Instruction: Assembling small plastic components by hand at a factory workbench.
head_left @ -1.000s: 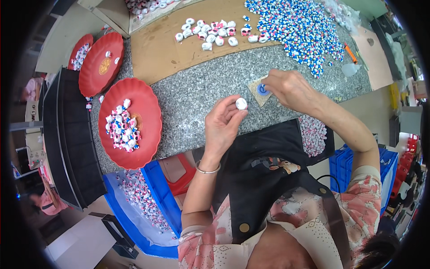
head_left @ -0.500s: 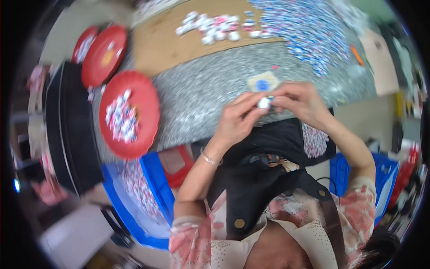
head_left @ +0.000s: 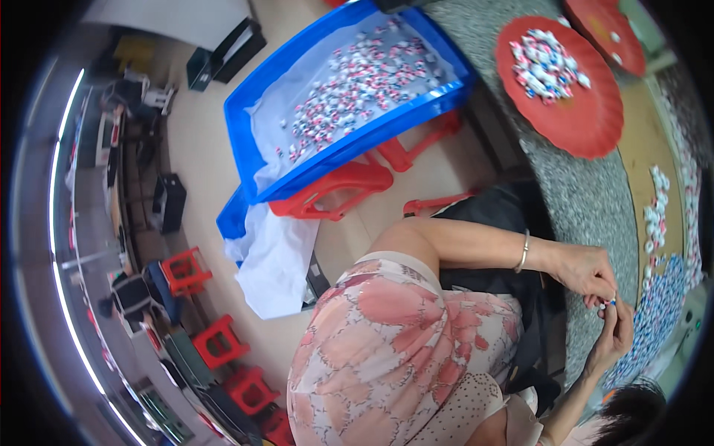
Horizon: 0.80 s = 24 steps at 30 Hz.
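Observation:
Over the speckled grey table, my left hand (head_left: 584, 271), with a bangle on its wrist, is pinched closed against my right hand (head_left: 614, 336). The fingertips of both meet on a small white piece (head_left: 603, 305) with a dark blue part, mostly hidden by the fingers. Its exact kind is too small to tell. Just past my right hand spreads a pile of small blue, white and pink pieces (head_left: 654, 320). Beside that pile, larger white pieces (head_left: 657, 212) lie in a row on a brown board (head_left: 637, 149).
A red scalloped plate (head_left: 580, 126) of small white, pink and blue pieces stands on the table (head_left: 550, 167), with another red plate (head_left: 606, 26) beyond. A blue bin (head_left: 236, 126) of similar pieces rests over red stools (head_left: 335, 189). More red stools (head_left: 221, 342) stand farther off.
The view has swung and turned to the left, bringing the blue bin and the room's stools into sight. My hands stay together at the small piece, now at the view's right side.

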Each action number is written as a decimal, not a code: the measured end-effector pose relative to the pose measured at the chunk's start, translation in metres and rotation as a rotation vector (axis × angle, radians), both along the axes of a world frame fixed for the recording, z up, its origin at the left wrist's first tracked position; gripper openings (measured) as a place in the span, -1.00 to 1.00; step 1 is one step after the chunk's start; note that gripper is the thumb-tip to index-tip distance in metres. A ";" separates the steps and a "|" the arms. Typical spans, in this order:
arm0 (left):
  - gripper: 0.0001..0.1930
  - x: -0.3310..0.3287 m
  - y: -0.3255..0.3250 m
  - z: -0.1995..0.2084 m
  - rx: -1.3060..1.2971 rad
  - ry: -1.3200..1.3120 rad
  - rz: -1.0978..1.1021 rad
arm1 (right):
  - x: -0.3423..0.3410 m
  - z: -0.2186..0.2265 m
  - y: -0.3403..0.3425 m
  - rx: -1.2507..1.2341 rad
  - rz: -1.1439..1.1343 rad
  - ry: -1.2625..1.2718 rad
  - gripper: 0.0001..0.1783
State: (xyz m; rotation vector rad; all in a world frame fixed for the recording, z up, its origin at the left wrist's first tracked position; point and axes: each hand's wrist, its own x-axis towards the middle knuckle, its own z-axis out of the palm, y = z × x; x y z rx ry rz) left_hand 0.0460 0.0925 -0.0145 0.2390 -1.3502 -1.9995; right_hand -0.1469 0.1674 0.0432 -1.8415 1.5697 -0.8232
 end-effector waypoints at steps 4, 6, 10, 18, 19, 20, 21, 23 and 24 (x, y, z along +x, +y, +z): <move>-0.80 0.011 -0.006 0.001 -0.086 -0.083 0.065 | -0.002 -0.004 -0.013 0.066 0.017 0.000 -0.74; -0.81 0.009 -0.008 -0.002 -0.155 -0.127 0.139 | 0.002 -0.008 -0.018 0.110 -0.069 -0.081 -0.68; -0.85 -0.019 -0.037 -0.014 -0.555 -0.199 0.559 | -0.043 -0.017 -0.019 0.101 -0.197 -0.117 -0.57; -0.79 0.077 -0.115 0.025 -0.936 -0.560 1.046 | -0.035 -0.017 -0.002 -0.067 -0.245 0.210 -0.65; -0.79 0.085 -0.131 0.015 -0.986 -0.664 0.960 | -0.041 -0.025 0.004 -0.057 -0.277 0.186 -0.70; -0.80 0.079 -0.138 0.014 -1.037 -0.651 0.941 | -0.052 -0.028 0.019 -0.059 -0.370 0.193 -0.75; -0.81 0.076 -0.142 0.016 -1.045 -0.687 0.901 | -0.062 -0.031 0.032 -0.065 -0.434 0.189 -0.79; -0.79 0.080 -0.156 0.002 -1.095 -0.735 0.902 | -0.080 -0.039 0.053 -0.125 -0.547 0.191 -0.83; -0.77 0.083 -0.154 0.013 -1.160 -0.785 0.881 | -0.087 -0.040 0.062 -0.128 -0.609 0.201 -0.83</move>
